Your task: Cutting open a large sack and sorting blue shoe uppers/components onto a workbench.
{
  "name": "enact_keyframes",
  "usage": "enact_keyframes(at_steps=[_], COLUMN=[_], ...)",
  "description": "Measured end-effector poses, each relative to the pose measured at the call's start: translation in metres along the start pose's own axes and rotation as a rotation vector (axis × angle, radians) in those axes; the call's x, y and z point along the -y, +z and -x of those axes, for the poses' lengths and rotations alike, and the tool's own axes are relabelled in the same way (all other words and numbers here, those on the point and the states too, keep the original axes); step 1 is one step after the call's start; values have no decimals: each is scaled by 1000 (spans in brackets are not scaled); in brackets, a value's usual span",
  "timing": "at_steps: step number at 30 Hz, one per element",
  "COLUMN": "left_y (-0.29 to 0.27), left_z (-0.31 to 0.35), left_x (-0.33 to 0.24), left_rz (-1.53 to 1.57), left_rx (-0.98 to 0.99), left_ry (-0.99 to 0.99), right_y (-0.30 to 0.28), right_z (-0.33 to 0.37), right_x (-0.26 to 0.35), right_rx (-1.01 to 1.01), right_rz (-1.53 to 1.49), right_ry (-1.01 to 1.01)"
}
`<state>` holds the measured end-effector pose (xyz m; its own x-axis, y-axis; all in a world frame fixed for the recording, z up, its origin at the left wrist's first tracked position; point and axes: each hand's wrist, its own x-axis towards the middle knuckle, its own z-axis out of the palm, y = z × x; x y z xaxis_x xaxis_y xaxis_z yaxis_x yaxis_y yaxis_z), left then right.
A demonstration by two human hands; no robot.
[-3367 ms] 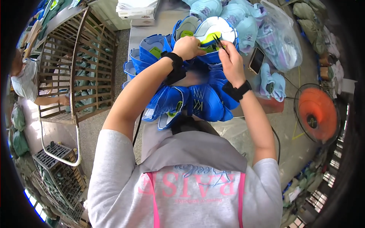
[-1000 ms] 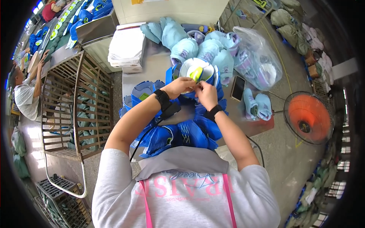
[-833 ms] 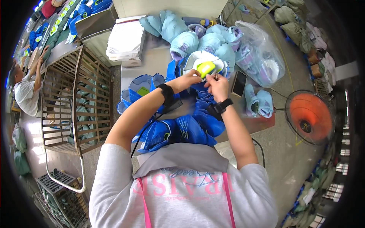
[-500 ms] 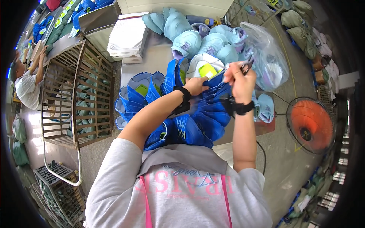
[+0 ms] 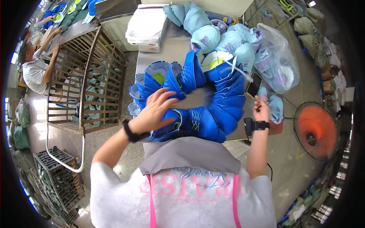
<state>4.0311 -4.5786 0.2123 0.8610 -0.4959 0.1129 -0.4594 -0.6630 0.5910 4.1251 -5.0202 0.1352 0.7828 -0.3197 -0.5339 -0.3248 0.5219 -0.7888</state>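
Blue shoe uppers (image 5: 228, 102) stand packed in a ring on the table in front of me. My left hand (image 5: 156, 110) is open, fingers spread, over the uppers at the ring's near left side; it holds nothing. My right hand (image 5: 261, 108) is to the right of the ring, its fingers curled around small dark thread snips (image 5: 259, 110), mostly hidden by the fingers. At the far side of the ring, one upper (image 5: 215, 62) shows a white inside with a yellow-green patch. A thin white strip (image 5: 243, 74) stretches from near it toward the right.
Light-blue uppers (image 5: 205, 38) are heaped at the back, beside a clear plastic bag (image 5: 281, 64) of more. White boxes (image 5: 146, 24) stand back left. A dark phone-like slab (image 5: 254, 84) lies at right, near an orange fan (image 5: 317, 129). A rusty slatted cart (image 5: 87, 76) stands left, people beyond.
My left hand has let go of the far blue upper and moved toward me, opening. My right hand has moved away from the uppers, down and to the right, with the snips.
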Motion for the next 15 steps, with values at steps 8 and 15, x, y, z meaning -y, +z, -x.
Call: enact_keyframes(at_steps=[8,15], left_y=[68,91], left_z=[165,143], left_x=[5,23], left_rz=[-89,-131], left_rx=[-24,-124], left_ry=[-278,-349], right_y=[117,119], right_z=[168,159], right_x=[-66,-199], right_rx=[755,791], right_rz=[606,664], right_ry=[169,123])
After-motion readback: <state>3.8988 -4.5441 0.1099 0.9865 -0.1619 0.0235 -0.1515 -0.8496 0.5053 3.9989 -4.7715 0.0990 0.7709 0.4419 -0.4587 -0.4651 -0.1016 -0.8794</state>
